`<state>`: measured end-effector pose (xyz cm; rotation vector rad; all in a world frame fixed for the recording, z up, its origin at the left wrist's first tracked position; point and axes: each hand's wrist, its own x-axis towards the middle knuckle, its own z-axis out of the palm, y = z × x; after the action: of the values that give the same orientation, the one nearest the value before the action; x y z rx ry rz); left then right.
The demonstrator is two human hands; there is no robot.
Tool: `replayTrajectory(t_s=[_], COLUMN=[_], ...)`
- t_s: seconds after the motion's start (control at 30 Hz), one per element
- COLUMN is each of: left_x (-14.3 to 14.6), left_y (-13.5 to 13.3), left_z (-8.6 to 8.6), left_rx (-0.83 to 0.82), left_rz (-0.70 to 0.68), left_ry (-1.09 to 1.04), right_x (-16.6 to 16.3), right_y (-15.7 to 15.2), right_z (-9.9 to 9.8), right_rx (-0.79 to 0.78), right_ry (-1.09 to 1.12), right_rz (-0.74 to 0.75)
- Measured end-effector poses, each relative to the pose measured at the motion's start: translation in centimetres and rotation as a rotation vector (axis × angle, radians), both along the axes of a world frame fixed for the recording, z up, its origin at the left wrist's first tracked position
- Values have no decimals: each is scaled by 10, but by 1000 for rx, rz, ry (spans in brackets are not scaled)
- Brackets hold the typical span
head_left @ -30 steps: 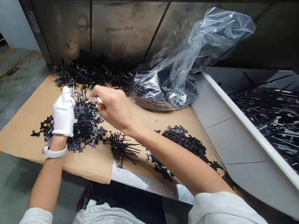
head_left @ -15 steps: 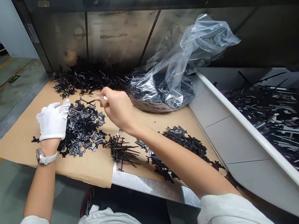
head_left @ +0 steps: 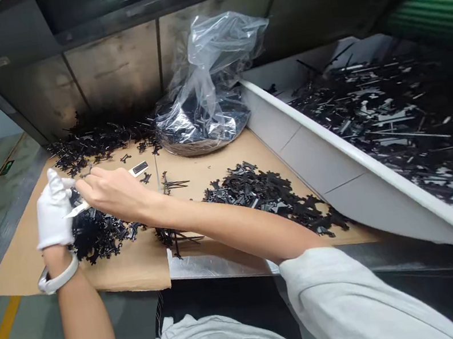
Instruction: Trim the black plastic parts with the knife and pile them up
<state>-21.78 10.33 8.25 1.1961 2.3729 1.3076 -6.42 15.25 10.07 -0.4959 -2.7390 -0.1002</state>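
Note:
My right hand (head_left: 111, 193) is closed around a white knife (head_left: 139, 168). Its thin blade points left, toward my other hand, and a dark patch marks the handle's far end. My left hand (head_left: 51, 207), in a white glove, has its fingers bent in against the right hand's fingertips. What it pinches, if anything, is hidden there. Below both hands, a pile of small black plastic parts (head_left: 107, 235) lies on the cardboard (head_left: 27, 249). Thin black sprues (head_left: 174, 185) lie right of it, partly behind my right forearm.
A clear plastic bag (head_left: 211, 79) with black parts stands at the back. More black parts (head_left: 103, 138) lie along the wall, and another pile (head_left: 256, 190) lies right of centre. A large white bin (head_left: 302, 128) of black pieces borders the right side.
The view has turned right. My right hand, with the knife, has moved left across the pile to meet my gloved left hand. More of the bin now shows.

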Motion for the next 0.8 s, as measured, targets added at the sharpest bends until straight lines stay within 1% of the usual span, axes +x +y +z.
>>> replayTrajectory(t_s=[0.07, 0.1, 0.17, 0.23, 0.3, 0.37, 0.47, 0.53, 0.6, 0.63, 0.67, 0.7, 0.73, 0.8], left_x=[-6, -8, -9, -9, -8, -4, 6, 11, 14, 14, 13, 12, 11, 7], left_y=[-5, -6, -1, 9, 20, 26, 26, 23, 20, 19, 18, 17, 17, 17], left_z=[3, 2, -4, -11, -19, -25, -30, -31, -30, -30, -30, -30, -31, -33], left_rx=[-60, -85, -99, -49, 16, 56, 86, 122, 162, 153, 125, 90, 39, -64], left_rz=[-57, -77, -144, -238, -238, -172, -104, -125, -182, -199, -194, -167, -135, -92], left_ry=[-147, -183, -139, -19, 44, 34, -51, -260, -519, -583, -575, -514, -387, -55], right_x=[5, 6, 7, 7, 6, 5, 5, 7, 15, 21, 29, 38, 48, 69], right_y=[4, 6, 8, 8, 9, 11, 20, 29, 37, 41, 45, 48, 51, 57], right_z=[3, 4, 7, 10, 10, 7, -4, -11, -16, -16, -16, -17, -18, -23], right_rx=[8, 10, 15, 22, 19, -16, -162, -334, -504, -555, -577, -578, -571, -585], right_ry=[-38, -56, -86, -108, -121, -107, 13, 169, 363, 447, 506, 530, 518, 401], right_rz=[47, 67, 124, 198, 241, 221, 175, 181, 169, 142, 104, 60, 15, -84])
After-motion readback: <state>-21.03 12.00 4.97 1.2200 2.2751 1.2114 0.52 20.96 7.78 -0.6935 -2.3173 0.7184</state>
